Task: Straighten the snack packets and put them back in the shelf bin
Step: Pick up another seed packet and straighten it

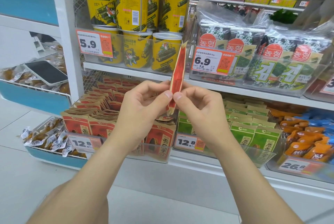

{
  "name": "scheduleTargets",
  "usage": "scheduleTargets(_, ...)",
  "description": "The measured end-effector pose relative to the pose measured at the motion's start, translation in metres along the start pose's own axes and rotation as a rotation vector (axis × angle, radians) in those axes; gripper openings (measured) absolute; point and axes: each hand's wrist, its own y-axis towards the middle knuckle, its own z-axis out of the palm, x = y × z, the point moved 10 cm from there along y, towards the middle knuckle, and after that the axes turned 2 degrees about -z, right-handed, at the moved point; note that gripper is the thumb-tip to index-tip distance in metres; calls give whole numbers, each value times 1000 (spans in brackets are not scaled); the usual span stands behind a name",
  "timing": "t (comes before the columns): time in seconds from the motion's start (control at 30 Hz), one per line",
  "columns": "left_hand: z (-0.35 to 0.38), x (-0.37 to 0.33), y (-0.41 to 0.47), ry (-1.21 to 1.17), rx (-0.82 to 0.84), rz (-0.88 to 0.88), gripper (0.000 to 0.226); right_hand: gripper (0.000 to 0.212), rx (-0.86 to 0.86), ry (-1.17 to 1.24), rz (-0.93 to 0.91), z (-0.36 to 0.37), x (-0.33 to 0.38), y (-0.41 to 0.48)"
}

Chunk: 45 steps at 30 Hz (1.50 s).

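Red packet (178, 77) up in mid-air, roughly upright w/ slight tilt, thin edge toward cam. Pinched low down from both sides: left hand (142, 108) on its left face, right hand (200, 108) on its right face, thumbs nearly touching in front of pkt edge. Other fingers of both hands curled in behind; grip there not visible. Short bottom end poking out below thumbs, crumpled. Long top end well above the hands, overlapping the upper shelf's front edge in view. Both forearms bare, reaching in from bottom of frame.

Directly below and behind hands: clear bin (159, 153) on lower shelf, full of matching red packets (101, 104). Front row upright, rows behind leaning and uneven. Price tag 12.8 (83, 143) clipped to bin front. Next bin to the right: green packets (249, 124), same style, in neat rows. Farther right: orange packs (307, 137), blue ones beyond.

Upper shelf: yellow tubs (126, 6) stacked two high behind a 5.9 tag (94, 44); seaweed packs (271, 51) w/ Korean print beside them, 6.9 tag (213, 60) in front.

Left of shelving: blue-and-white rack w/ loose small snack pkts, phone (46, 72) lying face-up on its upper tray. Pale floor (162, 196) underneath. Store aisle, more shelves blurred in bkgd.
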Motion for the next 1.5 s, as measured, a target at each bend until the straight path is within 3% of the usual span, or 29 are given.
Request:
scheduleTargets(0.03, -1, 1, 0, -8, -11, -5, 5, 23, 17, -7, -12, 3, 0, 1)
scheduleTargets(0.2, 1, -7, 0, 19, 2, 52, 25, 27, 55, -65, -54, 13, 10, -1)
scheduleTargets(0.53, 1, 0, 1, -30, 120, 33, 24, 27, 5, -118, -86, 7, 15, -1)
scheduleTargets(0.7, -3, -4, 0, 13, 131, 85, 34, 24, -11, -205, -135, 10, 15, -1)
scheduleTargets(0.83, -5, -4, 0, -19, 132, 83, 30, 23, -21, -250, -149, 13, 20, -1)
scheduleTargets(0.93, -2, -2, -1, -54, 160, 53, 15, 23, -39, -229, -138, 12, 23, -1)
scheduleTargets(1.5, -8, 3, 4, -2, 227, 55, 19, 28, -64, -232, -142, 6, 11, 2)
